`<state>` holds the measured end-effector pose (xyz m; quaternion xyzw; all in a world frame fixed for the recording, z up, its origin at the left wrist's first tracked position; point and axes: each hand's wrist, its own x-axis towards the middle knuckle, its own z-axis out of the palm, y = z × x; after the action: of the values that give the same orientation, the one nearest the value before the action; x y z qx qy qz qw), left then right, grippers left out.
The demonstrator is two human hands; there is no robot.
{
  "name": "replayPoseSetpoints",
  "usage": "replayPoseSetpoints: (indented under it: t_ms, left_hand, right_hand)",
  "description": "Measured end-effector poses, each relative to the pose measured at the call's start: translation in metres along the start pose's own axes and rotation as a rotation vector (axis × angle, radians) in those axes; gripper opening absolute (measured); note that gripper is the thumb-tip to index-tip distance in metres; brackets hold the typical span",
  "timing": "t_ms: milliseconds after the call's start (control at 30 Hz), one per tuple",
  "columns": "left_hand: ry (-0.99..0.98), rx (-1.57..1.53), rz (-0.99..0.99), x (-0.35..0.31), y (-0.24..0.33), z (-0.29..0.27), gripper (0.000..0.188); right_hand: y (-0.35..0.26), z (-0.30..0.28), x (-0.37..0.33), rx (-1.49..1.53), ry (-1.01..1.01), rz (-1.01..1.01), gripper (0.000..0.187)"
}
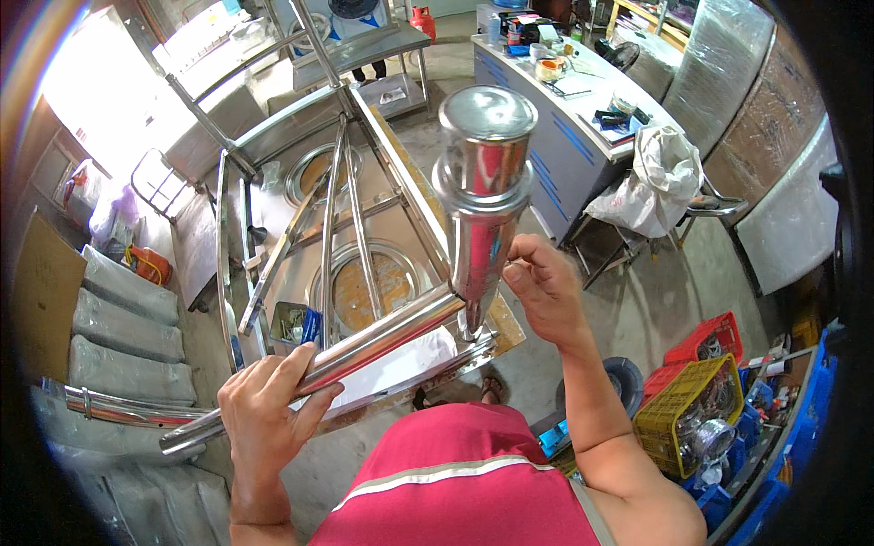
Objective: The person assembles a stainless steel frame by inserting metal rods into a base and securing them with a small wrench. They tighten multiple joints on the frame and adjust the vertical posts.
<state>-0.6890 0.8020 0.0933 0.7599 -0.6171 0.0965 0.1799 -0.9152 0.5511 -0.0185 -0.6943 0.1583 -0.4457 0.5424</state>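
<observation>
Light: white glare (96,86) at upper left, window or doorway unclear
Floor (710,282): grey, crossed by soft shadows at right
Counter (555,146): grey front with blue stripes, pale cluttered top
Rear counter (401,38): metal, on thin legs
Right side: plastic-wrapped panels (719,73) standing upright
Left side: wrapped bundles (127,282) near a brown board (45,291)
Lower right: blue bins (806,409)

The left hand (266,408) hides part of the steel tube (391,337); whether the fingers (539,249) of the right hand (557,296) touch the polished metal post (484,198) is unclear. Small parts (706,425) in the yellow crate (678,393) are indistinct.
</observation>
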Motion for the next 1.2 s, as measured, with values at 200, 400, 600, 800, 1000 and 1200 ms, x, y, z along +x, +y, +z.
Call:
replayPoseSetpoints:
  t_ms: [200,400,600,800,1000,1200]
  left_hand:
    - [-0.039,-0.066,-0.017,0.007,-0.002,0.003,0.050]
    - [0.055,0.057,0.093,0.010,-0.008,0.011,0.052]
    - [-0.001,0.017,0.045,0.009,-0.008,0.013,0.052]
    - [0.044,-0.016,0.072,0.010,-0.013,0.016,0.056]
    - [0.042,-0.004,0.072,0.007,-0.011,0.014,0.050]
    - [0.050,0.002,0.097,0.009,-0.011,0.013,0.050]
  right_hand:
    - [-0.012,-0.012,0.011,-0.101,-0.118,-0.031,0.029]
    - [-0.011,-0.016,0.024,-0.323,-0.183,-0.179,0.035]
    - [-0.008,-0.014,0.029,-0.231,-0.281,0.067,0.049]
    - [-0.015,-0.019,0.027,-0.220,-0.175,-0.040,0.037]
    - [-0.018,-0.022,0.027,-0.332,-0.272,-0.170,0.035]
    - [-0.002,-0.016,0.032,-0.050,-0.369,0.166,0.049]
